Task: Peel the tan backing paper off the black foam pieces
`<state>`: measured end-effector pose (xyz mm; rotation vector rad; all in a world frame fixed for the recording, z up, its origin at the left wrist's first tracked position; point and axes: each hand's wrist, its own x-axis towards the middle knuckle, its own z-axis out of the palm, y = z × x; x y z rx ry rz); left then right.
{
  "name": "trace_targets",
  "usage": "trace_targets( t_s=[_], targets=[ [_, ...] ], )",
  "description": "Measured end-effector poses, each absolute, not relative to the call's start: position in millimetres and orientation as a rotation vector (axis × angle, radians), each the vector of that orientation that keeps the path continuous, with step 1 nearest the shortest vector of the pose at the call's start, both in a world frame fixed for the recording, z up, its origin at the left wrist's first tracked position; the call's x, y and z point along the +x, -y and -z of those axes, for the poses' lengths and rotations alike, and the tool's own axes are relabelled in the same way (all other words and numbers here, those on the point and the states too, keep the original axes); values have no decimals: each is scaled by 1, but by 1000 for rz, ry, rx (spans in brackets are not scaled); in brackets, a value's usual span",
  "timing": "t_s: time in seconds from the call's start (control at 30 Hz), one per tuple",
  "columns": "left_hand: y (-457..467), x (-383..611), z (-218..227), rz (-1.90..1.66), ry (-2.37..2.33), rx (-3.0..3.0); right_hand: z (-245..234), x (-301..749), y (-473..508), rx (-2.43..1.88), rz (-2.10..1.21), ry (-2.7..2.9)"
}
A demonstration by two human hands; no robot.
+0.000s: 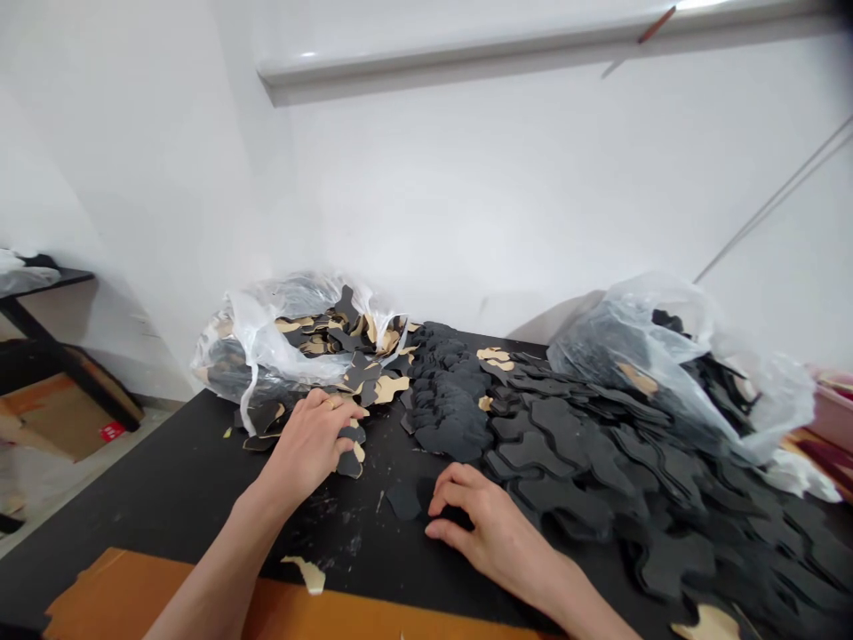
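My left hand has its fingers curled over a flat cut piece, black with tan patches, in front of the left bag. The thumb and fingertips press at the piece's edge. Low over the table, my right hand pinches a thin black cut piece that sticks out to its left. Part of that piece is hidden by the fingers. Beyond the hands runs a row of overlapping black pieces. Stacks of thicker, wavy-edged black pieces spread to the right of my right hand.
A clear plastic bag spills black-and-tan pieces at the back left. Another plastic bag with black pieces stands at the back right. Orange-brown cardboard lies along the black table's near edge, beside a torn tan scrap. A white wall rises behind.
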<state>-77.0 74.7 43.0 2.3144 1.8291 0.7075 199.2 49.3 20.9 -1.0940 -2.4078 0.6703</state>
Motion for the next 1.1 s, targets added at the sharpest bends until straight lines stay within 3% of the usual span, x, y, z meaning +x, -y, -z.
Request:
trace_targets(
  t_s=[0.23, 0.53, 0.7, 1.1],
  targets=[
    [-72, -65, -45, -1160, -1422, 1772, -28, 190, -67, -1071, -919, 2051],
    [-69, -36, -39, -1035, -1204, 1559, -12, 170, -78, -1060, -1107, 1820],
    [-69, -39, -42, -848, -1128, 1572, -11, 176, -77, -1066, -1431, 1571],
    [-62, -27, -45, -823, -1217, 1649, -17, 181, -65, -1027, -1345, 1547]
  ],
)
